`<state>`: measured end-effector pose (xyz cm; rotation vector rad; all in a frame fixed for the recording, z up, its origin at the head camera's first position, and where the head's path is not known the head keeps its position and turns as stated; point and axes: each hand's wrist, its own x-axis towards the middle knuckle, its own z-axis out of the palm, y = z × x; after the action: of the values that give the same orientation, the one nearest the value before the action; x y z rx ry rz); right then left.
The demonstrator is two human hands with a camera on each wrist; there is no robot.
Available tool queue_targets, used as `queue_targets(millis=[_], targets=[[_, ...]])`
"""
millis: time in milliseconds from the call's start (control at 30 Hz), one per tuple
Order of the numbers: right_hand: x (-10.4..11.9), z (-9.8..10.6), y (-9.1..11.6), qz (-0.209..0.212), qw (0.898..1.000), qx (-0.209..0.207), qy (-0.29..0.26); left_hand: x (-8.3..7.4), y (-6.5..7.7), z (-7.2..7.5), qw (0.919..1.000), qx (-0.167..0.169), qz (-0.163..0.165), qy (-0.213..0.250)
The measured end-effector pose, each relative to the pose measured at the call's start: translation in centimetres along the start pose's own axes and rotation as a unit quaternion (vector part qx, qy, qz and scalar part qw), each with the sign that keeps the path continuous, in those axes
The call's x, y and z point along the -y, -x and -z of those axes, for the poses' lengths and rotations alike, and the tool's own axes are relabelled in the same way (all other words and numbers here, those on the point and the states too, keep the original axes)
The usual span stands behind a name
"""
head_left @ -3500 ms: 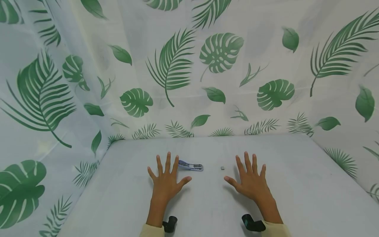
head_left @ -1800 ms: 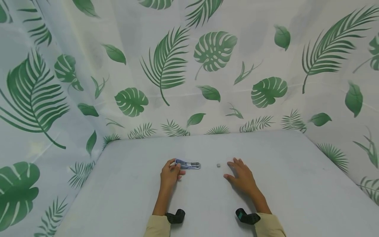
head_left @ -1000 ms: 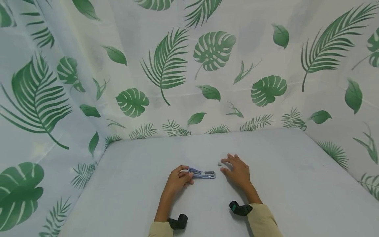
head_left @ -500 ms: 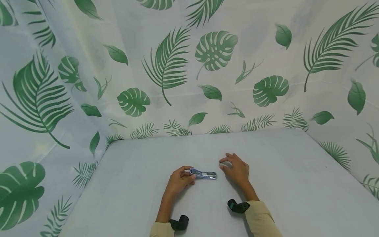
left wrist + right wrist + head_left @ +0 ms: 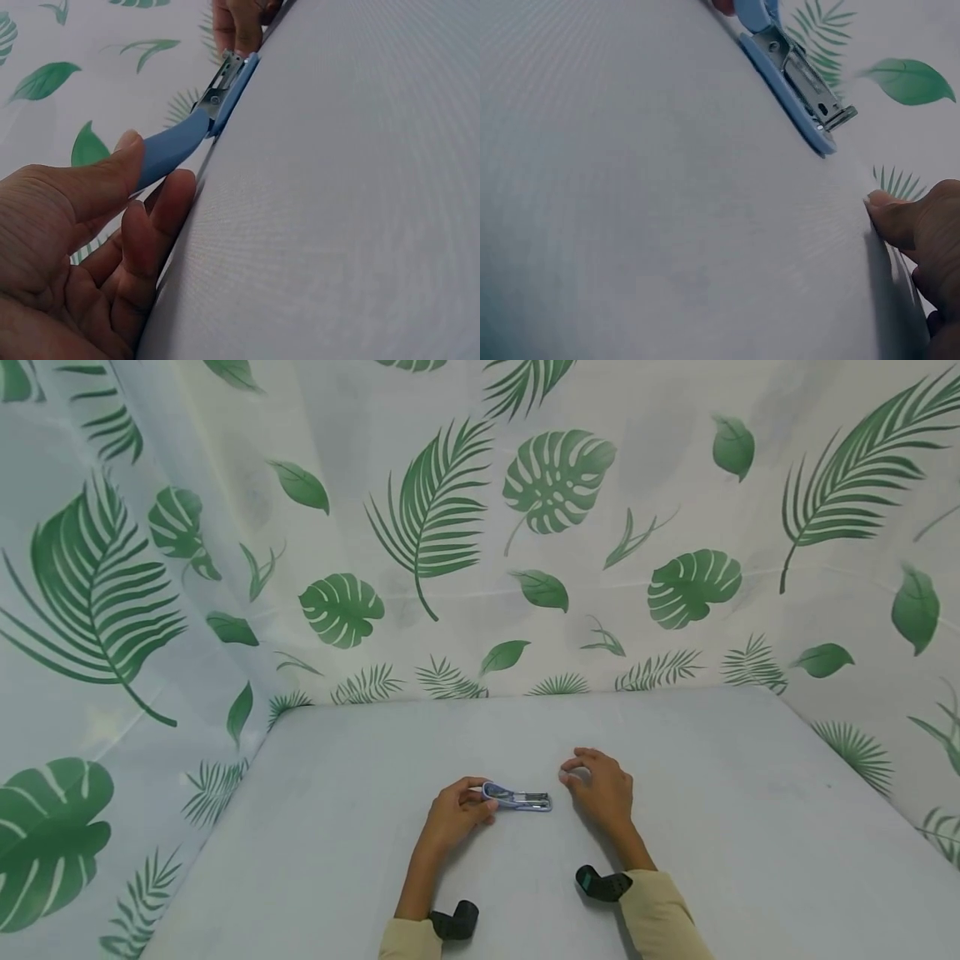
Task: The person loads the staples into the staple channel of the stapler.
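In the head view, my left hand [image 5: 453, 814] holds a small blue stapler [image 5: 517, 797] by its handle end, thumb against the blue cover. The cover is swung back, baring the metal staple channel [image 5: 225, 81] in the left wrist view. The stapler's metal end points to the right, towards my right hand [image 5: 602, 789]. That hand has thumb and index finger brought together near the table, where a small grey block lay before; the block itself is hidden by the fingers. In the right wrist view its thumb [image 5: 896, 217] shows at the right edge, apart from the stapler.
The white table [image 5: 360, 752] lies beneath both hands. Behind and beside it hangs a white curtain [image 5: 465, 527] printed with green leaves. Black cameras [image 5: 455, 920] are worn on both wrists.
From spread hands, my left hand has taken the stapler and moved it rightward and nearer. My right hand has closed thumb and index finger over the small grey block, which has gone from sight.
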<state>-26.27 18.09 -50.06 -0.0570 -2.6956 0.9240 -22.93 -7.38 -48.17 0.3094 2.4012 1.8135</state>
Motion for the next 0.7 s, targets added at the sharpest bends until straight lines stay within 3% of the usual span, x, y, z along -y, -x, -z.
queue_targets(millis=[233,433,700], targets=[[0.2,0.6,0.3,-0.016,0.995,0.006,-0.095,0.0,-0.1,0.2,0.9994,0.001,-0.022,-0.026],[1.4,0.8,1.2,0.040,0.978,0.057,-0.195,-0.3,-0.2,0.3,0.9996,-0.002,-0.002,-0.027],[3.0,0.5,2.2,0.105,0.977,0.086,-0.166,0.1,-0.4,0.1,0.9997,-0.006,0.012,-0.021]])
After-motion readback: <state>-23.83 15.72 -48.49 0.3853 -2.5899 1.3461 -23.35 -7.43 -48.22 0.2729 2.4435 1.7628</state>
